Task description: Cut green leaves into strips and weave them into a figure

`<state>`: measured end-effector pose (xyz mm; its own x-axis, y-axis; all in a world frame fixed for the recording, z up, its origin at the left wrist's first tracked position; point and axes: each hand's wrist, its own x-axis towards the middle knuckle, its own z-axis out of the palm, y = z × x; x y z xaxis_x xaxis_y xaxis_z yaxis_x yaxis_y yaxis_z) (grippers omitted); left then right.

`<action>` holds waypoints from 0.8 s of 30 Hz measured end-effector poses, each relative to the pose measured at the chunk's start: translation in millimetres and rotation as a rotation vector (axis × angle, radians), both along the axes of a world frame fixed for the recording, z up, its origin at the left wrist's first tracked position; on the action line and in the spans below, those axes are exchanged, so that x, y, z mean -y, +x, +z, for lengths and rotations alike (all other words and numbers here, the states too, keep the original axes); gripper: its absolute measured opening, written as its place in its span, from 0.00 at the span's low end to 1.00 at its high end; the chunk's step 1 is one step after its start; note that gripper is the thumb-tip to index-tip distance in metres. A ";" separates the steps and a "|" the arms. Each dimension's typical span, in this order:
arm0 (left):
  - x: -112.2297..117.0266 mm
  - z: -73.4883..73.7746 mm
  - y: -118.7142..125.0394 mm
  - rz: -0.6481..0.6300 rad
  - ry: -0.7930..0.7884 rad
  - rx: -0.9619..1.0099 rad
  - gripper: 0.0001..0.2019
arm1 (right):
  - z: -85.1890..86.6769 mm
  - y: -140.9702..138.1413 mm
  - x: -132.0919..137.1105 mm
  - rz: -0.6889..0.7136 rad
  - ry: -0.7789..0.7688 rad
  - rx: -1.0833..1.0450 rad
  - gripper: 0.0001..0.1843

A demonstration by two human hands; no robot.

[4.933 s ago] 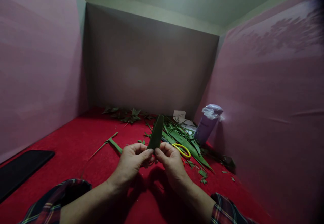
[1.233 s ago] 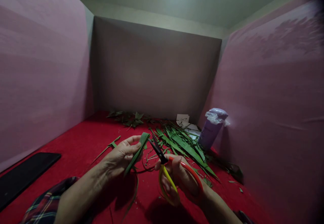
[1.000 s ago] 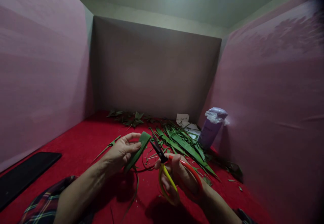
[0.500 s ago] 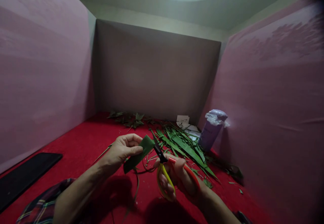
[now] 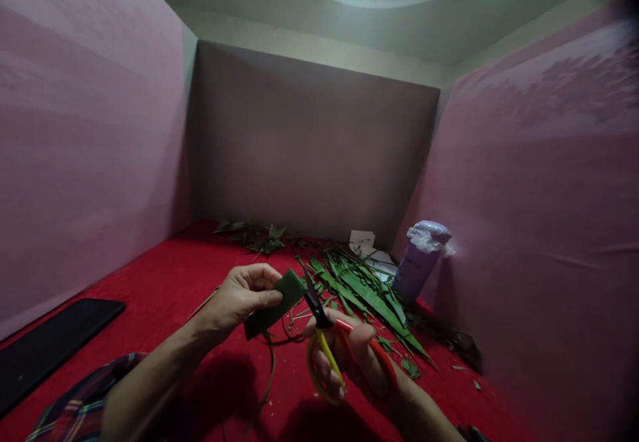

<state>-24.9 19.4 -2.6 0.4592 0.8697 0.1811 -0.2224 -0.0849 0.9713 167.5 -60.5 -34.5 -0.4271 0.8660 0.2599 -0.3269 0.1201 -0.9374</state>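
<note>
Leaf strip (image 5: 272,303), a flat piece of dark green blade, is held up above the red worktop (image 5: 150,289), near the middle of the view. The left hand (image 5: 239,295) pinches it between thumb and curled fingers, gripping its upper left part, so that its squared end juts to the right. The right hand (image 5: 349,355) is closed through the loops of a pair of scissors (image 5: 324,342) with one yellow and one red handle; their dark blades point up and left, with the tips right at the strip's free end. Whether the blades are parted cannot be told.

The strip looks very light, thin and bendable, probably smooth and easy to tear along its length, so a hold close to the cutting point seems the steadiest.

A thin trailing sliver (image 5: 269,379) droops below the strip toward the cloth. Behind the hands lies a heap of long green leaves (image 5: 364,289), with a smaller cluster of leaves (image 5: 259,234) at the back wall. A lilac container (image 5: 419,262) with a crumpled plastic top stands at the right, pale paper cards (image 5: 362,239) just left of it. A black flat slab (image 5: 54,342) lies at the far left. Pink panels wall in both sides, a grey panel the back.
</note>
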 end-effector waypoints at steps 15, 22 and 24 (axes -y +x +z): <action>-1.1 -1.9 -2.4 -0.019 0.019 0.012 0.07 | 3.5 -1.9 2.9 -0.162 0.023 0.087 0.34; -2.9 -1.4 -3.2 -0.022 0.002 0.023 0.08 | 7.0 -4.9 2.5 -0.199 0.009 0.151 0.40; -3.5 -2.3 -2.8 -0.047 -0.004 0.018 0.08 | 4.7 -4.6 1.4 -0.167 -0.045 0.117 0.41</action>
<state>-27.8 22.9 -4.9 0.4962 0.8479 0.1866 -0.2436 -0.0703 0.9673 162.9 -61.9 -29.8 -0.3014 0.9370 0.1765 -0.1946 0.1207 -0.9734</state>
